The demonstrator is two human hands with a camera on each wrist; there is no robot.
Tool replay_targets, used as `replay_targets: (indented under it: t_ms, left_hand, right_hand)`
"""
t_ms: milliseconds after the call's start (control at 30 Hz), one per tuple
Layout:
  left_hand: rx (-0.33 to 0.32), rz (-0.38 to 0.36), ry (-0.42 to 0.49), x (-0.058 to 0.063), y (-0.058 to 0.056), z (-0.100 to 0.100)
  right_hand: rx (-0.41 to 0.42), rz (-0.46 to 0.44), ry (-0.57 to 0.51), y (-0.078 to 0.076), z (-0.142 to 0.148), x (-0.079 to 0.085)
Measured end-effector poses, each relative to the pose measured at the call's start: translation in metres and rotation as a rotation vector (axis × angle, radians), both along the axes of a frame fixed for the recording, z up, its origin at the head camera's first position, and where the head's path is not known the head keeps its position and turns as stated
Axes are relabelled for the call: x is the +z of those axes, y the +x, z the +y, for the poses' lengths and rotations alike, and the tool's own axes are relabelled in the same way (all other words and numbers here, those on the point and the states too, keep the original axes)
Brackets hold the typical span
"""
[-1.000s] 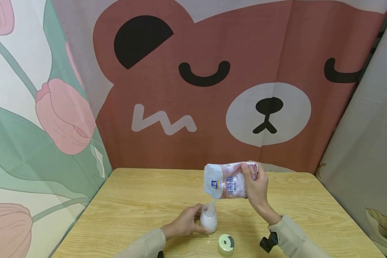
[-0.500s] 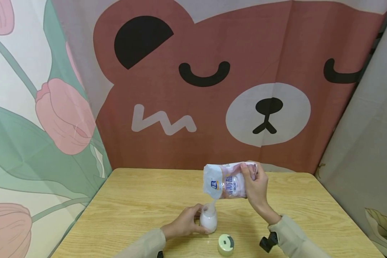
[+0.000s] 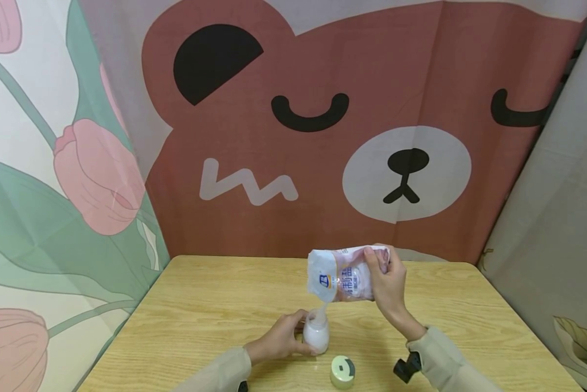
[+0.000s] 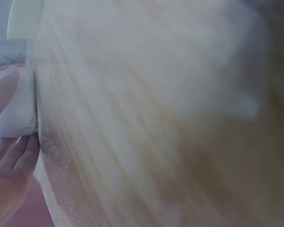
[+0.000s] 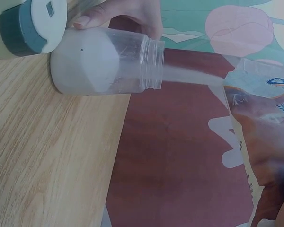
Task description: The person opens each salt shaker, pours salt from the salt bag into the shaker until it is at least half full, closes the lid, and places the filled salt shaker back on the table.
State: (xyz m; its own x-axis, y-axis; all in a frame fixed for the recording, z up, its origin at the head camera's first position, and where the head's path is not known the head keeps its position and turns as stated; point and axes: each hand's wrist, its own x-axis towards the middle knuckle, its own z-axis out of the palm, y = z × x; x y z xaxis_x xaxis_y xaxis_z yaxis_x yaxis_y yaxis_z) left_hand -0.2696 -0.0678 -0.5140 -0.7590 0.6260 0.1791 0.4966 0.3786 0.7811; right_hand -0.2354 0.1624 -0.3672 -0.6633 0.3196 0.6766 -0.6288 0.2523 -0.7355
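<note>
A brown bear-printed cloth [image 3: 317, 163] hangs beyond both hands, with a tulip-printed cloth [image 3: 43, 218] off to the left hand's side. Below the hands spreads the wood-grain table [image 3: 210, 305]. The bag [image 3: 349, 275], pale with blue lettering, lies tilted nearly sideways in the air, gripped at its right end by the right hand [image 3: 391, 283], thumb across the near face; its open mouth points down toward the left hand's side. The left hand [image 3: 278, 338] holds the clear jar [image 3: 316, 333] between thumb and fingers, just right of its palm. The jar stands on the table, below the bag's mouth, its lower part full of white grains. The lid [image 3: 343, 372], pale green with a darker patch, sits on the table near the left hand's thumb, closer to the person. A thin white stream [image 5: 191, 75] runs from the bag, held by the right hand, into the jar. White specks [image 4: 54, 146] dot the table beside the left hand's fingers.
</note>
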Motion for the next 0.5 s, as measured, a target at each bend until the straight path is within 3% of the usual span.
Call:
replay_targets:
  t_ms: [500]
  left_hand:
    - [0.003, 0.010, -0.016, 0.0004, -0.0001, 0.0001]
  right_hand:
    - [0.007, 0.006, 0.012, 0.0001, -0.0001, 0.0005]
